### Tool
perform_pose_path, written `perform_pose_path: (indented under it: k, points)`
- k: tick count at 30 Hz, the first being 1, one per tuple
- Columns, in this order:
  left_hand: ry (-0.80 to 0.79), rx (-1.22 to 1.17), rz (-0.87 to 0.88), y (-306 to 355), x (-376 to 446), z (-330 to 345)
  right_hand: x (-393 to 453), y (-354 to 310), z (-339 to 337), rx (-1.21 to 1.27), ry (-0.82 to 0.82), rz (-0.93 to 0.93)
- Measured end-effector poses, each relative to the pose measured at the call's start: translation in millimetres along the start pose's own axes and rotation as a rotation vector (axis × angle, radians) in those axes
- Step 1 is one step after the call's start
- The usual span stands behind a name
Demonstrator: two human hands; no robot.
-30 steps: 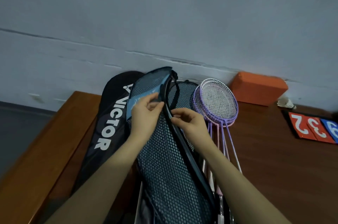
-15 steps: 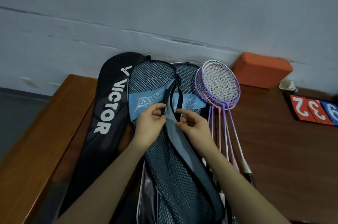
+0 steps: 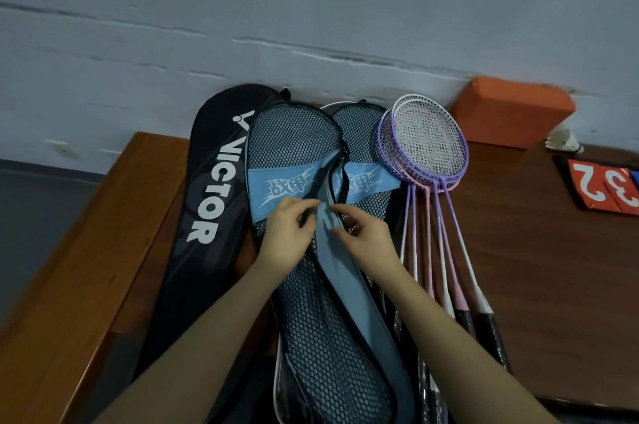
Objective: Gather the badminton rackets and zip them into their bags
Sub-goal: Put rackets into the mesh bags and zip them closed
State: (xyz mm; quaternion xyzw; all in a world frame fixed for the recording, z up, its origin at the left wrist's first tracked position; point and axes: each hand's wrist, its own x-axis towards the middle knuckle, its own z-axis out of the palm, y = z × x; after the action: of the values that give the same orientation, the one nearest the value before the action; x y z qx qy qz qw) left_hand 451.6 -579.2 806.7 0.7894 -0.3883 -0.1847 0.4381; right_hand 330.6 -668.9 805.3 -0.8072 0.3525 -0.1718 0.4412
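A blue mesh racket bag [image 3: 294,143] lies open in the middle of the table, its two halves spread apart along the zipper. My left hand [image 3: 290,237] pinches the left zipper edge at the bag's throat. My right hand [image 3: 366,237] pinches the right zipper edge a little apart from it. A stack of purple and pink rackets [image 3: 427,140] lies to the right of the bag, heads toward the wall. A black Victor bag [image 3: 204,202] lies to the left, zipped flat.
The wooden table [image 3: 86,250] ends at the left, with grey floor beyond. An orange block [image 3: 511,112] sits against the wall, a shuttlecock [image 3: 563,141] beside it, and a red score flipper [image 3: 601,186] at the right edge.
The blue bag has been laid down flat and spread open. Both hands slid down along the zipper from the bag's head toward its throat.
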Motion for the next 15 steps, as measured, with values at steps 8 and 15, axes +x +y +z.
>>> perform_pose_path:
  k: [8,15]
  points:
    - [0.194,-0.341,0.096,15.7,17.8,-29.0,11.9,13.2,-11.6,-0.102,0.16,-0.038]
    - [0.013,-0.26,0.041,0.4,17.9,-13.2,9.2,34.1,-15.2,-0.314,0.169,0.075]
